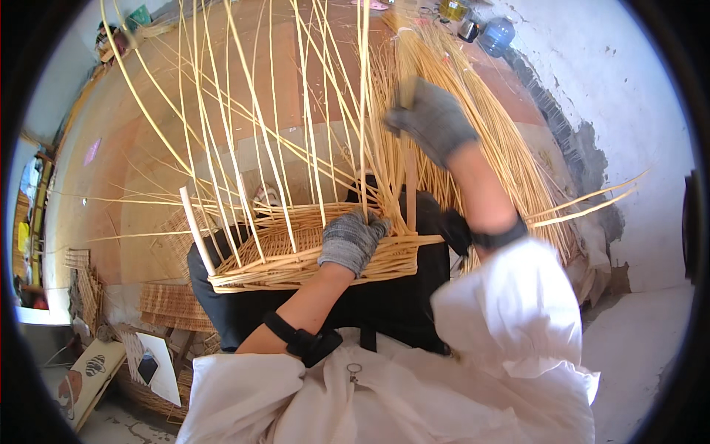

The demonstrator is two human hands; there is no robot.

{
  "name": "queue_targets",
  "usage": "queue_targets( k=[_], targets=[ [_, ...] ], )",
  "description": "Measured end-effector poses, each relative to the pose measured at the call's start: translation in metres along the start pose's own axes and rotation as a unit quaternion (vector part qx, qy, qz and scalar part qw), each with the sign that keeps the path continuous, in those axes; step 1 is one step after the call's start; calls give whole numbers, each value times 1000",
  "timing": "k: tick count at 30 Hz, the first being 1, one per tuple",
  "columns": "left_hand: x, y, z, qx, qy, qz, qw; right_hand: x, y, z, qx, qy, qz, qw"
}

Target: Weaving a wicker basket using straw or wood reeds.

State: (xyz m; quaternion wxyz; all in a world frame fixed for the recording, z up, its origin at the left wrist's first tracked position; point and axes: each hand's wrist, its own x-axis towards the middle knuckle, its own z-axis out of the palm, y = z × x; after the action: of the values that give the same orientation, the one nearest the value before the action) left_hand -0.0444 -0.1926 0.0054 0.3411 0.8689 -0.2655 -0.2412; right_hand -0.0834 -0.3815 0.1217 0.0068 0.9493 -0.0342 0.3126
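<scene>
A half-woven wicker basket [310, 270] rests across my lap, its low walls made of pale rods. Long upright rods [255, 100] rise from its sides, and thick bare corner posts [197, 231] stand at its corners. My left hand [353, 240], in a grey knit glove, is closed over the near wall towards the right end, around the base of an upright rod. Raised beyond the basket's right end is my gloved right hand [435, 122], fingers curled and partly blurred. What it grips against the rods behind it cannot be made out.
A big bundle of loose rods [495, 140] lies on the floor at the right. Beside the wall behind it are a blue water jug [497, 35] and a kettle [468, 29]. Woven panels [174, 307] and a painted board [92, 381] stand at the lower left.
</scene>
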Motion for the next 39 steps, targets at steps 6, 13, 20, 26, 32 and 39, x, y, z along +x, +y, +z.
queue_targets(
  k=[6,13,20,26,32,39],
  targets=[
    [-23,13,-6,73,49,75,993,-10,59,18,-186,-457,176,852],
    [-40,-33,8,296,44,218,929,-109,-57,14,-32,-406,81,910],
    [-47,-79,-38,116,268,216,932,-96,-43,7,65,-310,267,910],
    [-58,-222,-130,-345,281,-3,896,-45,-70,33,-9,-305,313,900],
    [-49,-162,-171,-545,308,23,779,52,-52,-26,-47,-228,150,961],
    [-38,-155,-118,-586,317,59,743,22,-32,-13,-99,-174,204,958]
  ],
)
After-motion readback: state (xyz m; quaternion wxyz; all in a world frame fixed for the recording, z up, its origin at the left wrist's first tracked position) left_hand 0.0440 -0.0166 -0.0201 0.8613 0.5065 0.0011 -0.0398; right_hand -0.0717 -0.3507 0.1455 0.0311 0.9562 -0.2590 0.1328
